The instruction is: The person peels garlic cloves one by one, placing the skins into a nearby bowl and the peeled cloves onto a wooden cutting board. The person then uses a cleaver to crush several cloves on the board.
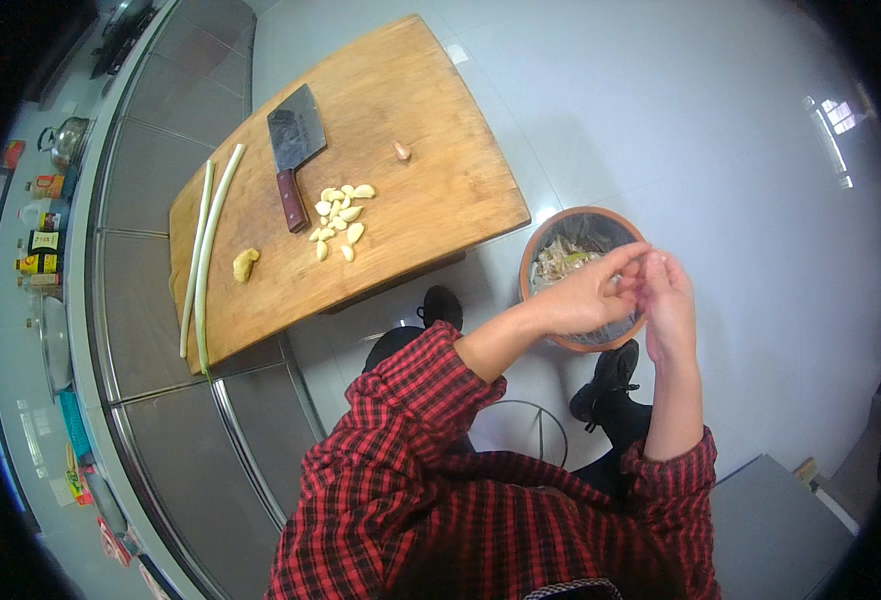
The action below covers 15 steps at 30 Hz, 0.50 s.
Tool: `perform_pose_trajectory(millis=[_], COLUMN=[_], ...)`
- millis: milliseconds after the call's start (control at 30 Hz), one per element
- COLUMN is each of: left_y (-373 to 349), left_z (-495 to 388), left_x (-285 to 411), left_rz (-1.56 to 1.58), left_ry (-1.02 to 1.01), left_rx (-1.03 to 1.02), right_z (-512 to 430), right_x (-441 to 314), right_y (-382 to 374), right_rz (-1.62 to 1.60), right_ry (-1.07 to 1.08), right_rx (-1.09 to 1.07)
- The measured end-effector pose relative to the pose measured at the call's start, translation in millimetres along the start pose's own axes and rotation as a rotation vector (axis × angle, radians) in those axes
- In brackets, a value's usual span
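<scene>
My left hand [589, 301] and my right hand [670, 307] meet at the fingertips above the right side of a round orange-rimmed waste bin [532, 247]. The fingers are blurred, and whether anything small is pinched between them cannot be made out. Papery peelings [560, 259] lie in the bin's plastic liner [598, 226]. To the left, a wooden board [440, 97] bears a loose group of peeled garlic cloves [351, 214]. One clove still in its skin [401, 151] lies apart, farther up the board.
A cleaver [298, 127] with a wooden handle, a piece of ginger [244, 265] and two long scallion stalks [215, 225] rest on the board. A counter [102, 300] with bottles and a kettle [70, 141] runs along the left. A grey box-like surface [778, 517] stands at lower right.
</scene>
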State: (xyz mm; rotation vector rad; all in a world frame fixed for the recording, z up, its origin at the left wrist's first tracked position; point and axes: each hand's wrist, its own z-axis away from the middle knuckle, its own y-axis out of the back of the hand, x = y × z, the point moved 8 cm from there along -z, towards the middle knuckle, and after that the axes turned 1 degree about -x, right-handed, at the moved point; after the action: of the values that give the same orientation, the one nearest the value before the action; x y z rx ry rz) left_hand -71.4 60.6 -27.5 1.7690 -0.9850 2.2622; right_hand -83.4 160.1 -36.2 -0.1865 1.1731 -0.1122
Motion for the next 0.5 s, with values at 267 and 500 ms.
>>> perform_pose_trajectory(millis=[267, 500], left_y=[18, 49], left_z=[9, 6], left_x=[2, 18], left_rz=[-0.503, -0.652], left_ry=[0.139, -0.044], left_rx=[0.244, 0.544], right_z=[6, 4], right_x=[-3, -15], right_y=[-9, 17], right_rz=[-0.173, 0.077], right_ry=[-0.019, 0.153], right_rx=[-0.160, 0.210])
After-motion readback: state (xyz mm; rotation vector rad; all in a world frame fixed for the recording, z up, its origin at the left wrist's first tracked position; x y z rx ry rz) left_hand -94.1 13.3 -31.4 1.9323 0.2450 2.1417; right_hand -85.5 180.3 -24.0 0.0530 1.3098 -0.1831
